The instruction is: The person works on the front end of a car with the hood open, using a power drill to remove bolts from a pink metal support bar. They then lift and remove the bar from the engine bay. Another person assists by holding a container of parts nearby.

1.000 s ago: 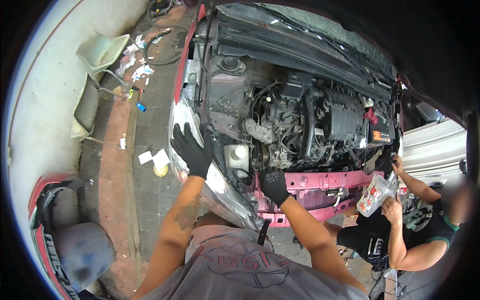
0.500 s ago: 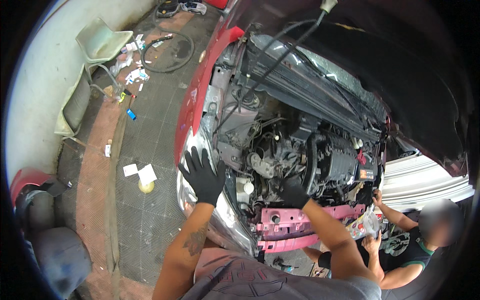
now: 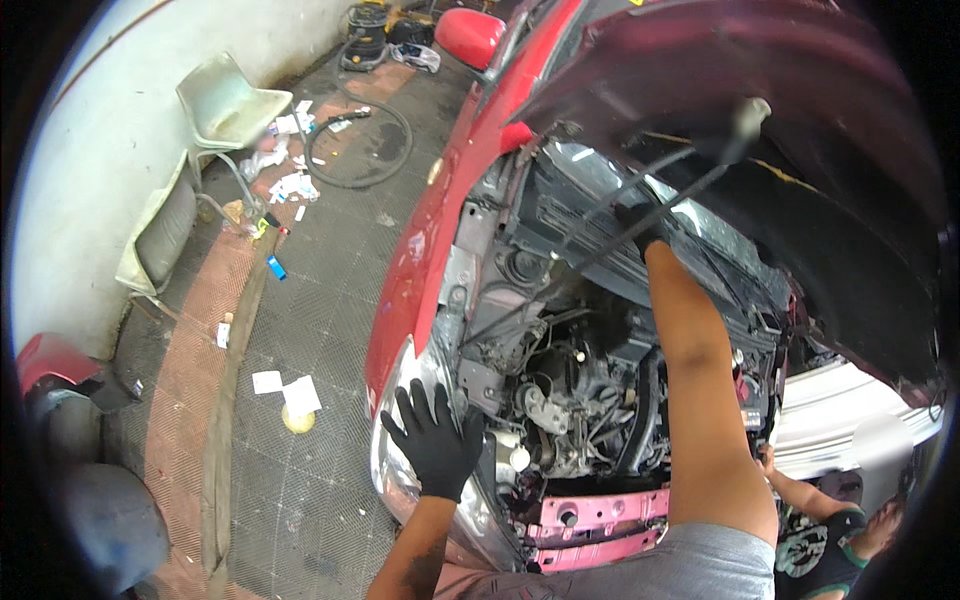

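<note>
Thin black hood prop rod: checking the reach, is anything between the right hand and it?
Nothing visible does. The black-gloved right hand is right at the thin black prop rod under the raised red hood; its grip is unclear.

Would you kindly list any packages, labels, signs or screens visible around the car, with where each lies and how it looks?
White paper sheets: two flat squarish pieces on the grey floor left of the headlight.
Blue packet: small oblong on the floor near the chairs.
Scattered white papers: crumpled litter beside the pale green chair.
No signs or screens show.
</note>
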Demonstrator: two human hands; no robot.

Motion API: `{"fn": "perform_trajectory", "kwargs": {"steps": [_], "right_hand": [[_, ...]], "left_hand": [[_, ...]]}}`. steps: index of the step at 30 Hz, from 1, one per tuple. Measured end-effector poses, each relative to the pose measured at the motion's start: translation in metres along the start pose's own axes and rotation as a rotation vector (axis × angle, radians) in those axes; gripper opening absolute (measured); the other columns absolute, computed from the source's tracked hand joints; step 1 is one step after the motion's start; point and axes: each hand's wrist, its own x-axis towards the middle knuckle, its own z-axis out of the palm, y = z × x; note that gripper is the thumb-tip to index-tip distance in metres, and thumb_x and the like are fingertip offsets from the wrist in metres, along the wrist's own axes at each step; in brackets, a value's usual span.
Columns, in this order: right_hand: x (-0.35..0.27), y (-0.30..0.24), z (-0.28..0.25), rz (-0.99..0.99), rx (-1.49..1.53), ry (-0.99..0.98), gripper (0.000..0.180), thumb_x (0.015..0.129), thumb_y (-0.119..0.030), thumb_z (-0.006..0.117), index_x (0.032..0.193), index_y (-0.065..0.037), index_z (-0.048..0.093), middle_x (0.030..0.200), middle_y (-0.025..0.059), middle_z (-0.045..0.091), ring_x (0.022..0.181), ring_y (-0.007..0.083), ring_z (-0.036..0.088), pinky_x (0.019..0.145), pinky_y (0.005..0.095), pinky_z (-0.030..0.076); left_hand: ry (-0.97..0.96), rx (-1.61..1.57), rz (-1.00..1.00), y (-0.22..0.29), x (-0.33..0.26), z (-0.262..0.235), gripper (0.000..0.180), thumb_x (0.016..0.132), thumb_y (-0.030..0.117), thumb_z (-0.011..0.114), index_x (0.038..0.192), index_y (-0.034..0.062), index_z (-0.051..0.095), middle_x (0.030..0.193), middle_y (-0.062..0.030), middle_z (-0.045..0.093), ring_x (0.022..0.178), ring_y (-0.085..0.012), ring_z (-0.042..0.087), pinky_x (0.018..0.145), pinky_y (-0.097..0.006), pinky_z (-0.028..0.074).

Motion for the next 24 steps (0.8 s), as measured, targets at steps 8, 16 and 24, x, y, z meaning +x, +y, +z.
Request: {"fn": "perform_trajectory", "kwargs": {"steps": [8,16,24], "right_hand": [[0.014,-0.001,0.017,-0.086,-0.010,0.107,0.070,0.085,-0.059,0.063,0.130,-0.005,0.061,0.131,0.0258,0.059,0.124,0.0401,0.056,0.103,0.0494,0.044],[-0.076,0.053,0.041,-0.141,0.097,0.414,0.042,0.094,-0.038,0.054,0.116,-0.004,0.065,0.108,0.0241,0.066,0.099,0.0416,0.063,0.089,0.0508,0.049],[-0.430,0.073,0.096,-0.089,0.718,0.254,0.034,0.099,-0.030,0.050,0.101,0.001,0.061,0.082,0.0231,0.064,0.075,0.0293,0.063,0.071,0.0454,0.049]], "left_hand": [[-0.062,0.020,-0.057,-0.003,0.000,-0.007,0.072,0.086,0.056,0.058,0.131,0.0000,0.056,0.148,-0.0282,0.040,0.141,-0.0488,0.028,0.114,-0.068,0.006],[-0.022,0.109,0.033,0.008,-0.010,0.020,0.069,0.092,0.055,0.048,0.144,0.0096,0.048,0.157,-0.0185,0.031,0.149,-0.0383,0.020,0.117,-0.065,0.006],[-0.076,0.365,0.026,0.003,-0.008,0.003,0.063,0.097,0.057,0.044,0.141,0.0121,0.050,0.159,-0.0171,0.028,0.146,-0.0376,0.027,0.110,-0.063,0.023]]}}
